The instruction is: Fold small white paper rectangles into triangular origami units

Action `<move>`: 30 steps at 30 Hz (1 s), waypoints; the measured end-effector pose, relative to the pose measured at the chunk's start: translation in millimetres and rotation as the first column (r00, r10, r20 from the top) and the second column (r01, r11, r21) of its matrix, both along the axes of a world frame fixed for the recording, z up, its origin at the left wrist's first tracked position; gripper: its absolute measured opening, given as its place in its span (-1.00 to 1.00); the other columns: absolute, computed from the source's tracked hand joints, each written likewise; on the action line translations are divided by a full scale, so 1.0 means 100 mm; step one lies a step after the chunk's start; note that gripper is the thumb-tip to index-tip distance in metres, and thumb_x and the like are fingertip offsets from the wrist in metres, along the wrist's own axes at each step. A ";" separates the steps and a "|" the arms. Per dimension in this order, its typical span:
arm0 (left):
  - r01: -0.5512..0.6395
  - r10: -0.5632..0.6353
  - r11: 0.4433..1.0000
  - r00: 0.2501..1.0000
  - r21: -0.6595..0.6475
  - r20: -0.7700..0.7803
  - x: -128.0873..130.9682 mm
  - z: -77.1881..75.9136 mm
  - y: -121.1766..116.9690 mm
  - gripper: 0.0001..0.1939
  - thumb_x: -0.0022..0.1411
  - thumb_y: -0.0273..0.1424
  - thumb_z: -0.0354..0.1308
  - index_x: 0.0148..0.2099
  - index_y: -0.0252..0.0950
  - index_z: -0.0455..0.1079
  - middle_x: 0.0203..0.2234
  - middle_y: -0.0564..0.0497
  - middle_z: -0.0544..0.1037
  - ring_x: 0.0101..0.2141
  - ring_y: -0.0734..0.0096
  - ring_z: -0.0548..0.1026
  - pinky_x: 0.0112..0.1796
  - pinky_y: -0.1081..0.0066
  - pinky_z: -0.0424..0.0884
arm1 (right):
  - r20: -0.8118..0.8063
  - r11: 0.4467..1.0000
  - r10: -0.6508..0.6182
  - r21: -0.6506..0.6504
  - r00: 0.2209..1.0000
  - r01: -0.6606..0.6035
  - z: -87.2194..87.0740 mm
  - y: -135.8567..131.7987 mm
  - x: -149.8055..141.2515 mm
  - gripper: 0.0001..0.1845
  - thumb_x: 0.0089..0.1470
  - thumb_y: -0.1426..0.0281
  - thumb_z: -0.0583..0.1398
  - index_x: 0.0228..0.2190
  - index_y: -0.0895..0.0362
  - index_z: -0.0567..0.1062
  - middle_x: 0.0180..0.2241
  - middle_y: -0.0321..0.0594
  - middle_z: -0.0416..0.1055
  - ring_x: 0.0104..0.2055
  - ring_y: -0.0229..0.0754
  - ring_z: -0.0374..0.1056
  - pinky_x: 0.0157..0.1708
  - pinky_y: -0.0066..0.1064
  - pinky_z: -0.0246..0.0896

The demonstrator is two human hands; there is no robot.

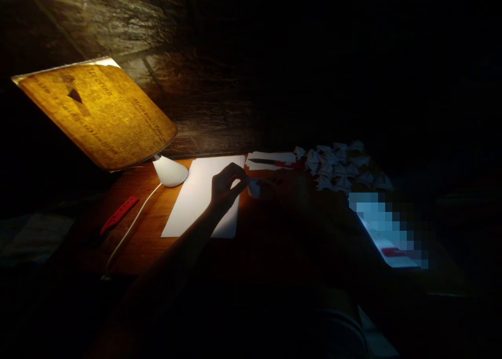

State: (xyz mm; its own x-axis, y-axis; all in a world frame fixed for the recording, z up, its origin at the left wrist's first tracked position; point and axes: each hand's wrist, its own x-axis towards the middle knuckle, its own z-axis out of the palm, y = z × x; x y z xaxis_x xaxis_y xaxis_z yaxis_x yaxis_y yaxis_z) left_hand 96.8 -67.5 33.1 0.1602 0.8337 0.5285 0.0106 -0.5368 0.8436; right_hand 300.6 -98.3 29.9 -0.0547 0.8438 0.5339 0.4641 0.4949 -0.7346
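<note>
My left hand [228, 185] is over the right side of a stack of white paper sheets [188, 207], thumb and forefinger pinched on a small piece of white paper [254, 188]. The paper looks folded, though its exact shape is too dim to make out. On its other side is my right hand [290, 189], mostly in shadow, with its fingers closed at the paper's right edge. Behind the hands lies a knife [263, 162] with a dark blade and red handle, resting on smaller white paper pieces [270, 156]. Several folded white paper shapes [333, 165] are heaped to the right.
A lamp with a printed yellow shade [105, 113] and white base [170, 171] stands at the left. Its white cord [131, 233] crosses the wooden table [149, 254] near a red object with holes [120, 212]. A glowing, pixelated screen [386, 236] is at the right.
</note>
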 end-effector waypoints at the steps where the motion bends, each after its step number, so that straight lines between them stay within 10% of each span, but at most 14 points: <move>1: -0.003 0.003 1.000 1.000 -0.002 0.002 0.00 0.01 0.00 -0.84 0.12 -0.34 0.44 -0.37 -0.26 0.52 -0.43 0.04 0.50 -0.36 0.39 0.47 -0.27 0.35 0.46 | 0.003 1.000 -0.005 0.004 1.000 0.005 -0.01 0.00 0.00 -0.63 0.23 0.09 0.32 -0.45 0.08 0.67 -0.47 -0.23 0.58 -0.46 -0.21 0.39 -0.42 -0.38 0.13; 30: 0.043 -0.010 0.979 0.987 -0.201 0.163 0.04 -0.04 0.00 -0.87 0.05 -0.40 0.36 -0.45 -0.26 0.47 -0.50 0.06 0.38 -0.41 0.41 0.29 -0.38 0.40 0.17 | -0.128 0.985 0.033 -0.164 0.991 -0.055 -0.05 0.00 -0.07 -0.73 0.15 0.18 0.38 -0.47 0.09 0.66 -0.53 -0.30 0.54 -0.48 -0.24 0.37 -0.47 -0.41 0.10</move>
